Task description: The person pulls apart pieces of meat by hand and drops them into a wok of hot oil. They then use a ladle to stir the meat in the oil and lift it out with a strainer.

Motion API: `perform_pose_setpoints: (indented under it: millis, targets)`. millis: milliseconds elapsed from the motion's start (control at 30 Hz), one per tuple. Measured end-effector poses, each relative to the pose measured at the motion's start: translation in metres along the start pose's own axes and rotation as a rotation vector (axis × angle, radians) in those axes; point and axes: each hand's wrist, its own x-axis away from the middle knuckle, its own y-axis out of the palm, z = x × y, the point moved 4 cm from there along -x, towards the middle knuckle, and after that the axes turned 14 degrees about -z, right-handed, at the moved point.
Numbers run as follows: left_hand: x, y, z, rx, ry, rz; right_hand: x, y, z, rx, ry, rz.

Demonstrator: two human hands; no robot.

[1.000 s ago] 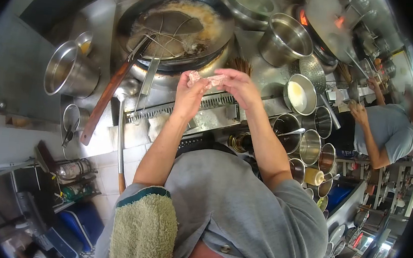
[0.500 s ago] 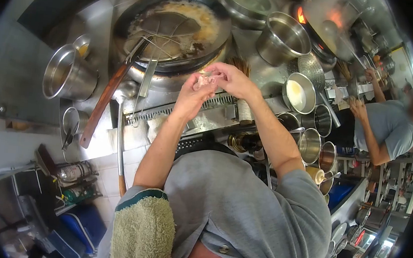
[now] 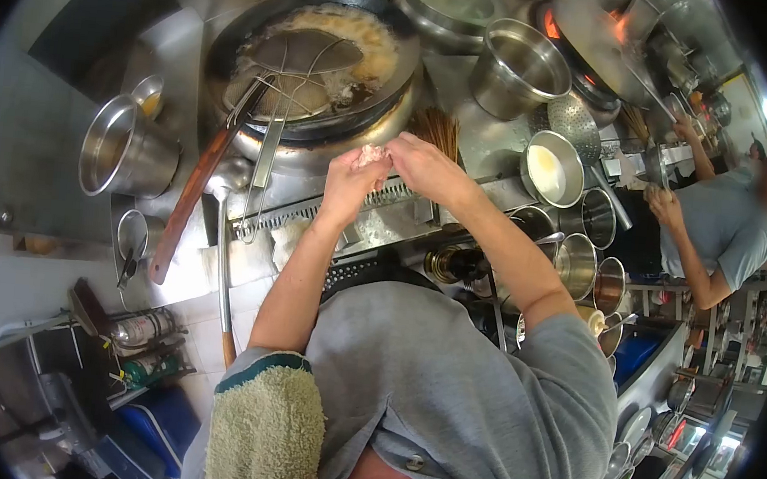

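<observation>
Between my two hands, near the front of a large wok (image 3: 219,70), is a pale pink, crumbly lump of what looks like raw meat or paste (image 3: 372,155). My left hand (image 3: 350,189) is closed around it, and the lump shows above the fingers. My right hand (image 3: 424,168) meets it from the other side with its fingers bent together; whether it also grips the lump is hidden. Frothy oil (image 3: 378,43) bubbles in the wok. Wire strainers (image 3: 308,60) rest across it, one with a long wooden handle (image 3: 193,209).
A ladle (image 3: 224,216) leans at the counter's front edge. Right of my hands stand a bamboo brush (image 3: 439,130), a steel pot (image 3: 517,73) and a bowl of pale liquid (image 3: 549,174). Another steel pot (image 3: 122,148) is at left. A co-worker (image 3: 723,219) handles a flaming wok at right.
My right hand has shifted off the top of the lump toward its right side, so more of the lump shows in my left hand. The view has tilted slightly.
</observation>
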Motion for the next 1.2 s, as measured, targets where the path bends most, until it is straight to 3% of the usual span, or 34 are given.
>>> perform_pose_setpoints:
  millis: [267, 367, 400, 500, 533, 633, 667, 767, 833, 1000, 1133, 1200]
  targets:
    - [0.008, 0.005, 0.002, 0.030, 0.034, -0.065, 0.008, -0.004, 0.048, -0.208, 0.070, 0.281]
    - [0.015, 0.001, 0.009, 0.085, 0.061, -0.096, 0.024, -0.006, 0.081, -0.639, 0.341, 0.321]
    - [0.019, 0.000, 0.013, 0.122, 0.079, -0.114, 0.034, 0.003, 0.115, -0.965, 0.509, 0.312]
    - [0.023, -0.005, 0.015, 0.099, 0.024, -0.133, 0.036, 0.001, 0.114, -1.243, 0.398, 0.385]
    - [0.023, -0.008, 0.014, 0.071, -0.011, -0.136, 0.036, 0.003, 0.107, -1.398, 0.326, 0.517]
    - [0.021, -0.008, 0.000, 0.099, -0.057, -0.100, 0.026, 0.002, 0.084, -1.578, 0.266, 0.656]
    - [0.021, -0.009, -0.005, 0.062, -0.085, -0.082, 0.023, 0.008, 0.087, -1.549, 0.348, 0.785]
    - [0.026, -0.013, -0.014, -0.007, -0.098, -0.066, 0.027, 0.022, 0.151, -1.591, 0.121, 0.610]
    - [0.031, -0.015, -0.010, -0.017, -0.129, -0.052, 0.011, -0.015, 0.126, -1.779, 0.097, 0.716]
    - [0.037, -0.025, -0.006, -0.057, -0.135, 0.042, -0.047, -0.056, 0.116, -1.587, 0.151, 0.696]
    - [0.041, -0.027, -0.001, -0.133, -0.167, 0.082, -0.116, -0.088, 0.120, -1.443, -0.048, 0.574]
    - [0.042, -0.027, -0.004, -0.128, -0.188, 0.077, -0.172, -0.111, 0.139, -0.709, 0.133, 0.594]
